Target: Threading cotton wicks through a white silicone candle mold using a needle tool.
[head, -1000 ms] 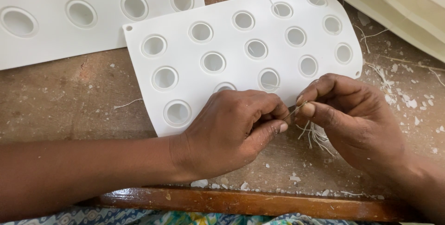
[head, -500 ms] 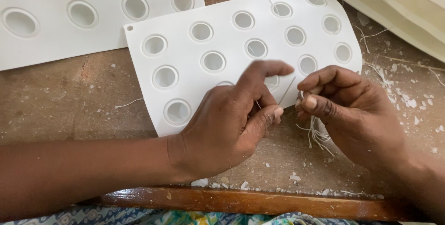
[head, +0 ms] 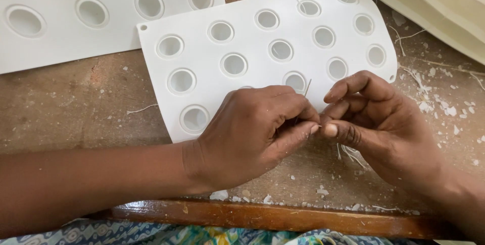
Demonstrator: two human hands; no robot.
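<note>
Now pinching one wick strand (head: 306, 87) in left hand (head: 252, 131) | right hand (head: 376, 124) closed on wick bundle (head: 348, 153) (loose ends) | keep taut above white mould (head: 262, 55), worktop's near edge

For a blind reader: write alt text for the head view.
Two bare hands meet fingertip to fingertip over a white mould with round cavities, the left hand pinching a thin wick, the right hand holding a bunch of wicks. White crumbs litter the wooden table.

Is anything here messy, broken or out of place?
Yes: white flakes and thread scraps litter the wooden table right of the round-cavity mould, whose far corner curls up. A loose thread lies beside it. Both hands pinch threads.
</note>
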